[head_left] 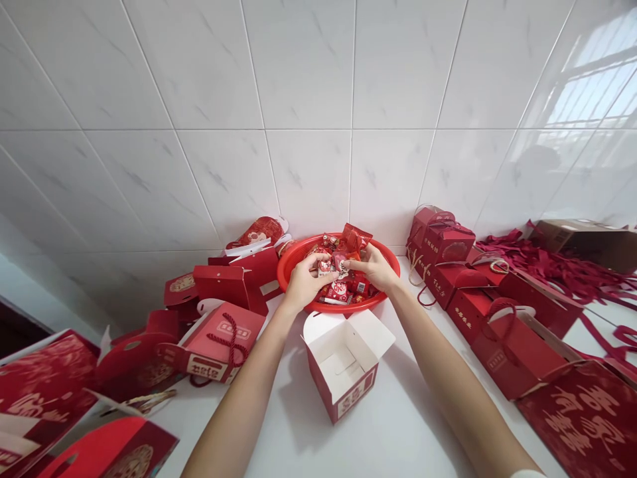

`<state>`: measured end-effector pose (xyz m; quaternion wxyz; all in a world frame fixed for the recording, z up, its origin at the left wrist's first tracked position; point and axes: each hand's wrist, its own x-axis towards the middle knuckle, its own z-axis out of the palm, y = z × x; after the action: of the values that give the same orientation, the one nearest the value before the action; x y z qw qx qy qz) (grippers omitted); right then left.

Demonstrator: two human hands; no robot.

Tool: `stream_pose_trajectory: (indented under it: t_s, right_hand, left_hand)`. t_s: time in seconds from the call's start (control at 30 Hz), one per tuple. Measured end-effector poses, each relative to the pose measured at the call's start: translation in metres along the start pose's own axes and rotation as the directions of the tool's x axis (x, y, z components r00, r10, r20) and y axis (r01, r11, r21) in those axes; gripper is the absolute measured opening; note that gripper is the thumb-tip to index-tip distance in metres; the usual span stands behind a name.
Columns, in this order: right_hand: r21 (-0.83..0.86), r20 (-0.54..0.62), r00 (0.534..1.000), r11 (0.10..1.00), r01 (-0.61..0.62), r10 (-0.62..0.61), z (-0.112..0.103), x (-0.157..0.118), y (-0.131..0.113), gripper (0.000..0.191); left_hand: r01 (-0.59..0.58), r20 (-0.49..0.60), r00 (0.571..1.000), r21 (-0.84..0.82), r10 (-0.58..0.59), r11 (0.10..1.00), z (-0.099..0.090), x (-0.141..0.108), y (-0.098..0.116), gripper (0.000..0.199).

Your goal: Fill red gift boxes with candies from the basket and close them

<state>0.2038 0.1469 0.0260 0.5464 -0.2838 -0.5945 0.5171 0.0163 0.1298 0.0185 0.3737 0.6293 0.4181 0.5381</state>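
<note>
Both of my hands are over a round red basin (pixel 284 269) heaped with small wrapped sweets (pixel 359 285). My left hand (pixel 304 280) is closed at the fingertips on a red-and-white wrapped sweet (pixel 324 267). From the other side, my right hand (pixel 374 267) pinches a small wrapped sweet (pixel 343 267) between thumb and finger. A larger shiny red packet (pixel 354 238) lies just behind the right fingers. In front of the basin stands a red gift box (pixel 323 382), its white flaps spread and its white inside bare.
Red gift boxes, several open, crowd the left (pixel 219 338). A row of closed red boxes (pixel 460 309) lines the right. Dark red ribbons (pixel 537 262) lie beyond them beside a brown cardboard box (pixel 587 239). A tiled wall (pixel 308 166) rises directly behind the basin.
</note>
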Motion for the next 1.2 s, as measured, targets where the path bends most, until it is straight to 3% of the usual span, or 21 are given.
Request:
stream_pose_trajectory:
  t_s: [0.4,0.6,0.77,0.9,1.07,1.13,1.2]
  right_hand:
    - [-0.103,-0.016,0.996,0.991,0.090,-0.092,0.011,-0.001,-0.002,0.047]
    - [-0.031,-0.097,0.993,0.998,0.059,-0.062,0.004,0.001,0.000,0.046]
    - [-0.070,-0.107,0.994,0.998,-0.001,-0.006,-0.008,0.003,0.004,0.045]
    - [-0.270,-0.161,0.986,0.963,-0.011,-0.034,-0.022,0.005,0.005,0.041]
    - [-0.610,-0.276,0.960,0.782,-0.130,-0.056,-0.033,0.005,-0.002,0.027]
    - [-0.665,-0.319,0.945,0.728,-0.165,-0.077,-0.031,0.003,-0.008,0.024]
    - [-0.653,-0.304,0.949,0.744,-0.140,-0.089,-0.024,0.001,-0.015,0.024]
  left_hand:
    - [0.026,-0.028,0.999,-0.052,-0.027,0.998,0.000,-0.002,0.002,0.048]
    - [0.020,-0.056,0.998,-0.036,-0.022,0.999,-0.001,-0.003,0.002,0.046]
    - [0.025,-0.062,0.998,-0.017,-0.026,1.000,-0.001,-0.004,0.005,0.044]
    - [0.025,-0.052,0.998,-0.020,-0.026,0.999,-0.001,-0.004,0.006,0.045]
    - [0.029,-0.049,0.998,-0.028,-0.030,0.999,-0.001,-0.005,0.005,0.048]
    - [0.040,-0.033,0.999,-0.038,-0.041,0.999,-0.002,-0.005,0.005,0.049]
    - [0.044,-0.024,0.999,-0.051,-0.045,0.998,-0.002,-0.005,0.005,0.050]
